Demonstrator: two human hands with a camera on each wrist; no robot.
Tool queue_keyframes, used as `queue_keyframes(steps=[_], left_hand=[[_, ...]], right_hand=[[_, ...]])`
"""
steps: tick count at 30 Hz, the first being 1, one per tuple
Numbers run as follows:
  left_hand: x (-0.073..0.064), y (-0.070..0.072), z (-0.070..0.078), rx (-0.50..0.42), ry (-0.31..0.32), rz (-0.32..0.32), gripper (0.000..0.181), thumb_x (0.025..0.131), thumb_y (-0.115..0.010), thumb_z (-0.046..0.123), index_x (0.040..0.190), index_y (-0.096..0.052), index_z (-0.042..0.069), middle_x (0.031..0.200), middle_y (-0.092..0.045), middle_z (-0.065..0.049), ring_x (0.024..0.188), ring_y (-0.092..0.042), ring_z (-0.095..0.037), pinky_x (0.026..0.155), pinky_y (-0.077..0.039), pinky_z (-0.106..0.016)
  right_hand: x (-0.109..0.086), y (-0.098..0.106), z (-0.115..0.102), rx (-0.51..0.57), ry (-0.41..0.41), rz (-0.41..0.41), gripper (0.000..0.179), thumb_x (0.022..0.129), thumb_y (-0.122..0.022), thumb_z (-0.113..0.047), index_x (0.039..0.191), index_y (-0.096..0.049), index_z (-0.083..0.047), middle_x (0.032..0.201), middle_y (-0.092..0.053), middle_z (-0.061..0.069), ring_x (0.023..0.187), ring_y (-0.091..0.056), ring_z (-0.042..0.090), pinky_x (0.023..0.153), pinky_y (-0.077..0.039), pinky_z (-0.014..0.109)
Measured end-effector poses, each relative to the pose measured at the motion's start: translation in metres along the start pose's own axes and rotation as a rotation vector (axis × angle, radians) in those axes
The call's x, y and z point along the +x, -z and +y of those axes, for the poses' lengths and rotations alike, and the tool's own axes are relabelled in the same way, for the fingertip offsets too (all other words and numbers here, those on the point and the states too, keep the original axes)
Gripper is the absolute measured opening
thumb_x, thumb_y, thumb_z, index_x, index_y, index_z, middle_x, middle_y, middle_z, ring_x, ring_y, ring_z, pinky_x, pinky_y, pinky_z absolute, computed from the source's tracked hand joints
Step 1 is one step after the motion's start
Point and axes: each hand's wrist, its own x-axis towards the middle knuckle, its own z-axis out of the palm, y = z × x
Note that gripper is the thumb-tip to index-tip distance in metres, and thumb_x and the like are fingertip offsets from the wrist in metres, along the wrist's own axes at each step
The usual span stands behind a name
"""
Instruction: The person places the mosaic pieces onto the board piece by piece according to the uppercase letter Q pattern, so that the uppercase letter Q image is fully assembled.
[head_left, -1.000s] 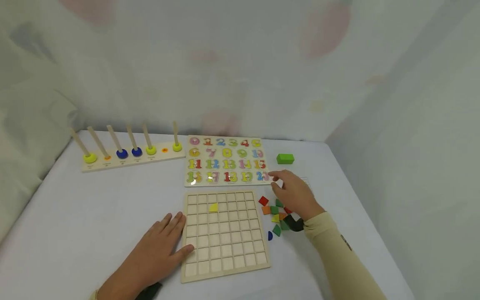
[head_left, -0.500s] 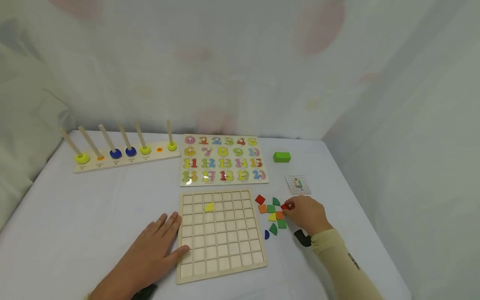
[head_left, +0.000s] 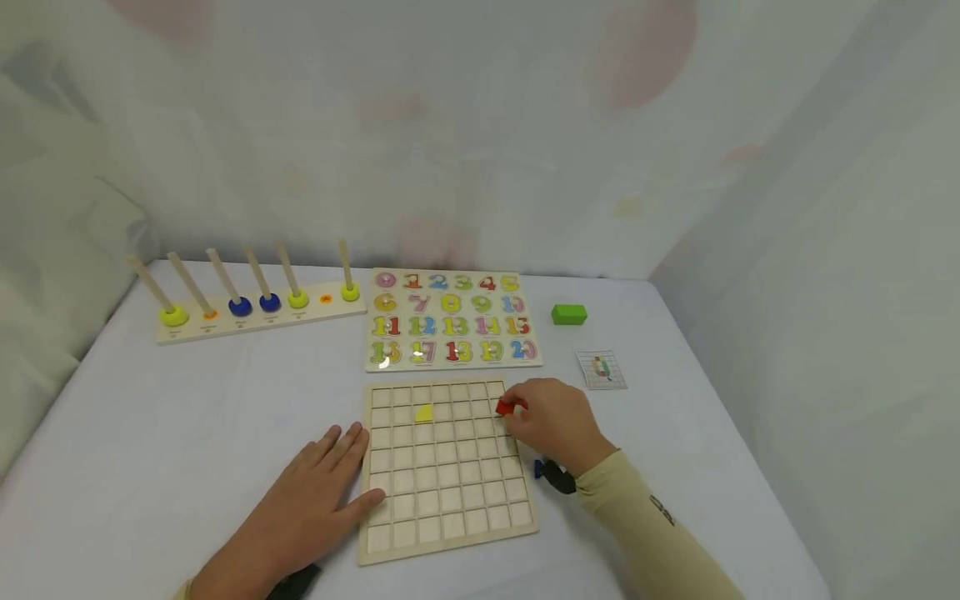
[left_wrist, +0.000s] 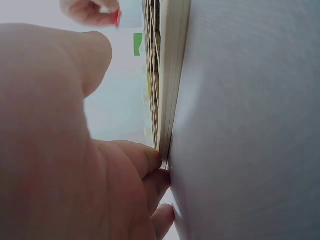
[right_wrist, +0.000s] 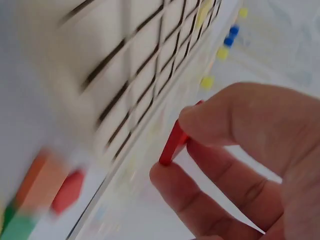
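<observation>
Red piece (head_left: 504, 407): carried in since the earlier frame, now near the board's (head_left: 448, 475) one-to-two o'clock edge.
Right hand (head_left: 555, 417): pinches it between thumb and fingertips.
Left hand (head_left: 311, 492): fingers straight at nine o'clock, thumb over the board.
Good handling: probably light grip, piece squared before release, board braced.

The left hand (head_left: 311, 492) and right hand (head_left: 555, 425) are bare. A beige sleeve (head_left: 641, 533) at five o'clock bears a small dark marking (head_left: 663, 510); a curved black piece (head_left: 558, 477) shows by its cuff (head_left: 602, 478).
</observation>
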Motion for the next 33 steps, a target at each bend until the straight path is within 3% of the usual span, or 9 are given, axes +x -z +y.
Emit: queue_keyframes(steps=[7,12,16,22,26,29,33], left_hand=[[-0.001,0.0,0.0,-0.012,0.002,-0.001,0.093,0.105,-0.048,0.071,0.165,-0.037,0.001,0.171,-0.032,-0.016,0.158,-0.024,-0.045,0.122,-0.024,-0.067],[-0.002,0.002,0.001,-0.003,0.012,-0.017,0.093,0.105,-0.047,0.071,0.165,-0.037,0.001,0.172,-0.032,-0.015,0.158,-0.024,-0.044,0.123,-0.023,-0.067],[-0.002,0.002,0.003,0.017,0.007,-0.01,0.092,0.106,-0.048,0.07,0.165,-0.038,0.001,0.171,-0.033,-0.015,0.158,-0.025,-0.044,0.123,-0.025,-0.066],[-0.001,0.002,0.003,0.02,0.015,-0.026,0.093,0.105,-0.05,0.07,0.165,-0.037,0.0,0.171,-0.032,-0.016,0.158,-0.024,-0.045,0.123,-0.024,-0.066],[0.0,0.001,0.002,0.019,0.022,-0.04,0.094,0.104,-0.05,0.071,0.165,-0.036,-0.001,0.172,-0.031,-0.016,0.158,-0.023,-0.045,0.123,-0.023,-0.067],[0.0,0.001,0.003,0.022,0.016,-0.028,0.094,0.104,-0.051,0.07,0.165,-0.036,-0.001,0.172,-0.032,-0.016,0.158,-0.024,-0.046,0.122,-0.024,-0.068],[0.001,0.001,0.002,0.027,0.01,-0.018,0.094,0.104,-0.051,0.07,0.165,-0.037,-0.001,0.171,-0.032,-0.017,0.157,-0.024,-0.046,0.122,-0.024,-0.068]], right_hand=[[0.028,-0.022,-0.036,0.005,0.184,-0.028,0.013,0.089,-0.08,-0.017,0.096,-0.084,-0.028,0.095,-0.077,-0.013,0.075,-0.061,0.004,0.047,-0.041,0.022],[0.04,-0.03,-0.05,-0.023,0.227,-0.086,0.017,0.09,-0.079,-0.015,0.101,-0.086,-0.025,0.094,-0.076,-0.014,0.077,-0.062,0.005,0.051,-0.043,0.02],[0.043,-0.032,-0.057,-0.028,0.257,-0.126,0.015,0.099,-0.078,-0.019,0.111,-0.087,-0.021,0.1,-0.074,-0.009,0.082,-0.066,0.007,0.059,-0.051,0.02],[0.038,-0.026,-0.061,-0.047,0.275,-0.213,0.028,0.107,-0.068,-0.028,0.132,-0.079,-0.022,0.11,-0.068,-0.005,0.087,-0.065,0.01,0.065,-0.054,0.024],[0.026,-0.016,-0.043,0.01,0.175,-0.15,0.034,0.108,-0.062,-0.022,0.14,-0.074,-0.022,0.121,-0.07,-0.003,0.099,-0.067,0.014,0.068,-0.056,0.029],[0.014,-0.003,-0.019,0.094,0.02,-0.051,0.034,0.106,-0.063,-0.017,0.139,-0.074,-0.02,0.129,-0.07,-0.001,0.102,-0.067,0.016,0.072,-0.056,0.033],[-0.004,0.009,0.015,0.185,-0.131,0.021,0.033,0.105,-0.066,-0.013,0.136,-0.075,-0.016,0.129,-0.071,0.0,0.088,-0.064,0.016,0.067,-0.054,0.034]])
